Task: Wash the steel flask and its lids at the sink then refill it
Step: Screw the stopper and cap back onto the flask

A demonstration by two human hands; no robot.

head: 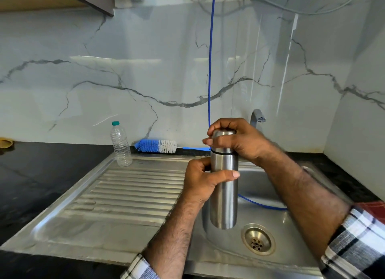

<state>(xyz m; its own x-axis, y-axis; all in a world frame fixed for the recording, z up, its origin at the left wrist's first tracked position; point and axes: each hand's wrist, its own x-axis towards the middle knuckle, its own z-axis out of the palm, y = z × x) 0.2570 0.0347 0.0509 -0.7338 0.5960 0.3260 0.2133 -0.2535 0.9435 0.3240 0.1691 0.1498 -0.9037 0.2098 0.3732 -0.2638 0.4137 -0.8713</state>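
Flask [224, 187]: brushed steel cylinder, upright, centre frame above the sink basin.
Lid [221, 142]: steel cap, seated on top.

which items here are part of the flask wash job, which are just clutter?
Job: tall steel flask; its domed steel cap; left hand; right hand; stainless sink basin; curved grey tap; blue-and-white bottle brush.
Clutter: clear plastic bottle with green cap; blue hose.

A clear plastic bottle [120, 145] stands on the sink's ribbed side. A blue and white brush [155, 146] lies behind it.
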